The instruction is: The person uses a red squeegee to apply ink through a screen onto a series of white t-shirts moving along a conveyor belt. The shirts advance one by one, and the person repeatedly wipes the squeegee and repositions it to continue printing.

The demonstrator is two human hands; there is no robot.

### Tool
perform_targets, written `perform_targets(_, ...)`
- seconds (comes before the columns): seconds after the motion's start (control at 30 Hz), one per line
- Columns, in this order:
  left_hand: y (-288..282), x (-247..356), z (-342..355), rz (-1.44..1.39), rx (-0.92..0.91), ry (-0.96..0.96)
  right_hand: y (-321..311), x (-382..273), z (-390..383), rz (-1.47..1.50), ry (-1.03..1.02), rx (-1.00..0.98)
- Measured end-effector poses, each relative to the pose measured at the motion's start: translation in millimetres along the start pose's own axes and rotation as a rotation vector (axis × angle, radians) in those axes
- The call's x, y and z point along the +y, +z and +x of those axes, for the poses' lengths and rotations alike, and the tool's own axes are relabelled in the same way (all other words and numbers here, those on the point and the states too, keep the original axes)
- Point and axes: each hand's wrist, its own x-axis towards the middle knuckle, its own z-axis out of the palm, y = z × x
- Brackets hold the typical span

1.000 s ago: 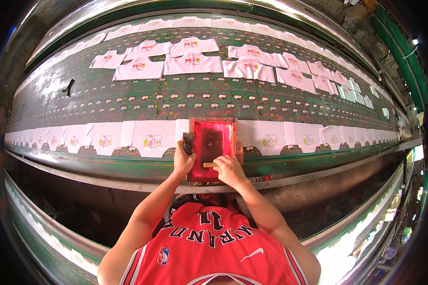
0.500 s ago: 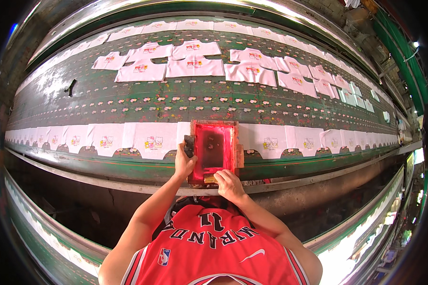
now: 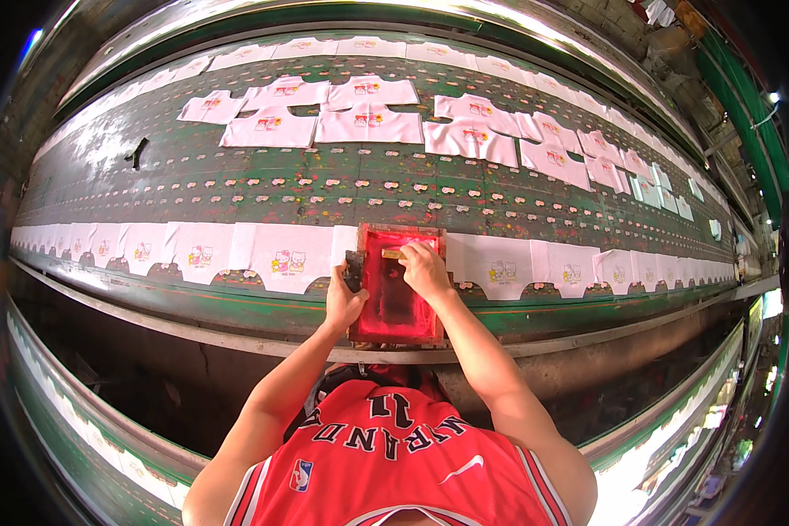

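A screen-printing frame point(image 3: 440, 326) with a wooden rim, its inside smeared with red ink around a dark middle, lies over the near row of white cloth pieces. My left hand point(image 3: 346, 302) is closed around a dark block point(image 3: 354, 270) on the frame's left side. Inside the frame, near its far end, my right hand point(image 3: 425, 272) grips a small yellowish squeegee point(image 3: 393, 254) with its fingers pressed together. Whatever cloth lies directly beneath the frame is hidden. To its left lies a white piece point(image 3: 280, 245) printed with two cartoon figures.
The long green table point(image 3: 263, 171) carries rows of small printed marks. White printed shirt pieces point(image 3: 368, 124) lie across its middle, and another row point(image 3: 373, 46) lines the far side. A small dark object point(image 3: 136, 153) rests at the left. A metal rail point(image 3: 237, 340) runs along the near edge.
My right hand has moved the squeegee from the near end of the frame to the far end. My left hand keeps its hold on the dark block.
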Motion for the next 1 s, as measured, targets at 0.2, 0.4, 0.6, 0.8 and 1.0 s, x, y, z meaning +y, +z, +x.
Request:
perform_targets(0.2,-1,2,-1,-0.008,0.002,0.003,-13,13,25,0.084,0.059,-0.026)
perform_targets(0.4,-2,1,0,0.027,-0.001,0.018,-8,3,3,0.052,0.088,-0.113)
perform_targets(0.6,-3,-1,-1,0.039,-0.010,0.020,-28,-44,-65,0.076,0.078,-0.133)
perform_targets(0.8,-4,1,0,0.042,-0.024,0.017,-38,-82,-124,0.048,0.051,-0.142)
perform_targets(1.0,-6,3,0,0.013,-0.056,0.006,-50,-90,-143,0.052,0.002,-0.153)
